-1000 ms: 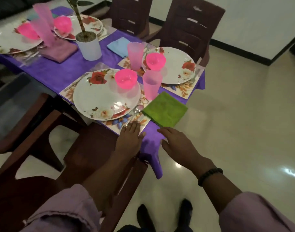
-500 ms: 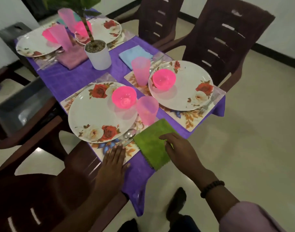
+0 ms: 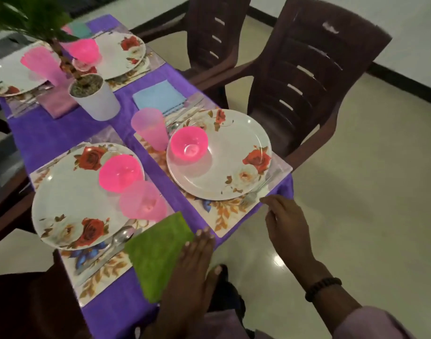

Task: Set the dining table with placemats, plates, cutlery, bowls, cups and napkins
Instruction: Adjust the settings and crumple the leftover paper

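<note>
Your left hand (image 3: 195, 263) lies flat with straight fingers on the right edge of the green napkin (image 3: 158, 253), which sits at the near corner of the worktop (image 3: 50, 133), overlapping the near placemat (image 3: 99, 272). Your right hand (image 3: 286, 221) reaches, fingers loosely extended and holding nothing, to the near edge of the far placemat (image 3: 224, 214), fingertips just at a fork (image 3: 254, 194) beside the flowered plate (image 3: 219, 155). A pink bowl (image 3: 188, 144) stands on that plate, a pink cup (image 3: 149, 130) just left of it, and a blue napkin (image 3: 158, 96) beyond.
</note>
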